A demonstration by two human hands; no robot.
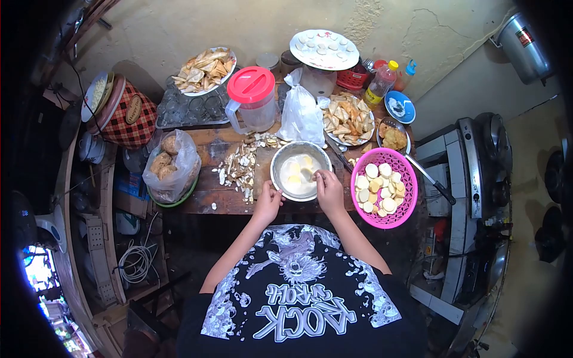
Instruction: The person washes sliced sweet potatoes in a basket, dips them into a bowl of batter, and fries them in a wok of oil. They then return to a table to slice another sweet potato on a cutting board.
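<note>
Hands are working at a metal bowl [300,170] that is sitting near the front edge of the wooden surface [209,197], straight ahead of the person. The left hand [268,201] is resting against the bowl's near left rim, its fingers curled onto the edge in a steadying grip. The right hand [329,188] is reaching over the near right rim, fingertips pressed together just inside it; whether they are pinching anything is too small to tell. Inside the bowl, pale rounded pieces [296,173] are lying in a cloudy liquid.

Just right of the bowl, a pink basket [408,185] is holding pale round slices [378,188], and a long dark-handled utensil [431,180] is lying beside its upper right edge. Left of the bowl, a scatter of peelings [240,166] is covering the wood. Farther left, a plastic bag of brown tubers [170,164] is sitting in a green dish.

Behind the bowl, a clear jug with a red lid [252,98] is standing next to a white plastic bag [301,116]. Plates of fried chips [205,70] [348,119] are lying on either side, and a white plate of small round pieces [324,49] is standing on a container at the back.
</note>
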